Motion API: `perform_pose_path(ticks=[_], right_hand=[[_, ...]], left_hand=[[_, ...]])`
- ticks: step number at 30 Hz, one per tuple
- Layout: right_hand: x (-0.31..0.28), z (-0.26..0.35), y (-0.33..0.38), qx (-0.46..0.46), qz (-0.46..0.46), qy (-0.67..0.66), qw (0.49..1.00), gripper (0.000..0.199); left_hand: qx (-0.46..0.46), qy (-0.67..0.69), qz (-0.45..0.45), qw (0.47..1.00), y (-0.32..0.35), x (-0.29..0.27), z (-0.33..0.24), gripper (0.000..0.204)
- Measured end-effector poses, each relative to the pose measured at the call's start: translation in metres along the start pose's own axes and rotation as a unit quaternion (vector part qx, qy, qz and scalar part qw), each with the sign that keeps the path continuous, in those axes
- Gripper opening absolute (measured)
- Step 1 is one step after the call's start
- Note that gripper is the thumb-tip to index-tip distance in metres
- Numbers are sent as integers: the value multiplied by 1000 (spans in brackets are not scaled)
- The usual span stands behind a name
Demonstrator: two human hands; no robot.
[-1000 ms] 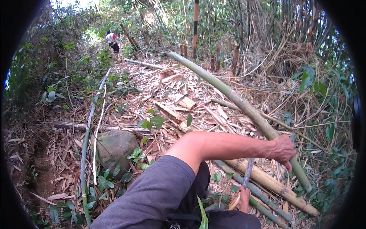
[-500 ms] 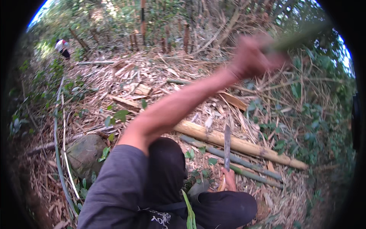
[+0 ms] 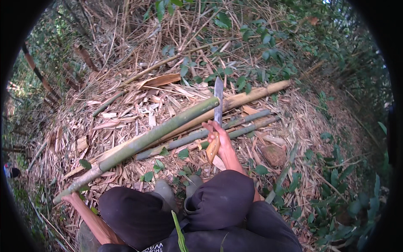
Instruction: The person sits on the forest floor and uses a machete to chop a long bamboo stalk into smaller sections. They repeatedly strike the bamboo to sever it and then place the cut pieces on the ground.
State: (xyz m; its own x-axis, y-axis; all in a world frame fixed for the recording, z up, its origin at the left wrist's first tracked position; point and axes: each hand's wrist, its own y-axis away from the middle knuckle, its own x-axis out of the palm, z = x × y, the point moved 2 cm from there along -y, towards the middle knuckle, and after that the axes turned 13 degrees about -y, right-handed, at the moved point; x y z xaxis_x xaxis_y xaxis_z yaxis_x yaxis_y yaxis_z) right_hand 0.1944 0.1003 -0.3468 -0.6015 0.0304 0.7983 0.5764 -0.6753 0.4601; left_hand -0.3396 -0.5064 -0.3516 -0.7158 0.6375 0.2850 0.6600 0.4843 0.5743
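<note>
A long green bamboo pole point(image 3: 159, 131) slants across in front of me from lower left to upper right. My left hand point(image 3: 72, 197) is closed around its lower-left end, with the fingers partly hidden beneath it. In my right hand point(image 3: 222, 136) is a machete, its wooden handle point(image 3: 213, 147) against the palm and some fingers loosely curled. The metal blade point(image 3: 218, 98) points up and away from me, right at the pole's far cut end; whether they touch I cannot tell.
A thick yellowish bamboo log point(image 3: 256, 92) and thinner green poles point(image 3: 180, 140) lie on ground strewn with dry bamboo sheaths. A brown stone point(image 3: 273, 155) is to the right. Dry branches and leafy plants stand beyond. A person point(image 3: 11, 171) shows at the far left edge.
The view has turned to the right. My left arm has come down from its raised, outstretched position to the lower left, and the pole now lies across in front. The machete stays in my right hand.
</note>
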Motion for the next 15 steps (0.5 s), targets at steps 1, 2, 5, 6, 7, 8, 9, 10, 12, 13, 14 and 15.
perform_pose_path(ticks=[1,2,5,6,7,8,9,10,12,13,14,15], right_hand=[[-4,12,-4,-24,27,-39,999,42],[-11,17,-4,-43,55,-80,994,46],[32,10,17,-8,87,-130,988,49],[25,18,25,-1,90,-152,984,44],[15,17,26,13,100,-179,979,39],[6,16,26,28,109,-206,972,34],[1,13,24,0,76,-144,987,46],[-2,11,23,-10,75,-139,987,37],[-2,7,24,-28,72,-129,989,22],[2,3,23,-30,64,-125,990,26],[5,3,25,-31,69,-120,990,29],[17,1,28,-28,77,-116,990,32]], left_hand=[[-15,-40,4,999,-4,-17,22,68],[-23,-77,11,997,-5,-26,36,66],[-22,-142,20,989,-5,-57,35,63],[-34,-169,33,984,1,-55,51,61],[-35,-187,43,981,4,-52,58,60],[-40,-202,52,977,8,-51,66,59],[-41,-215,59,974,10,-51,69,58],[-43,-226,68,971,12,-51,71,56],[-44,-244,74,966,16,-52,79,54],[-43,-253,78,963,17,-53,81,52],[-45,-260,81,961,18,-53,84,51],[-45,-263,79,960,18,-58,80,50]])
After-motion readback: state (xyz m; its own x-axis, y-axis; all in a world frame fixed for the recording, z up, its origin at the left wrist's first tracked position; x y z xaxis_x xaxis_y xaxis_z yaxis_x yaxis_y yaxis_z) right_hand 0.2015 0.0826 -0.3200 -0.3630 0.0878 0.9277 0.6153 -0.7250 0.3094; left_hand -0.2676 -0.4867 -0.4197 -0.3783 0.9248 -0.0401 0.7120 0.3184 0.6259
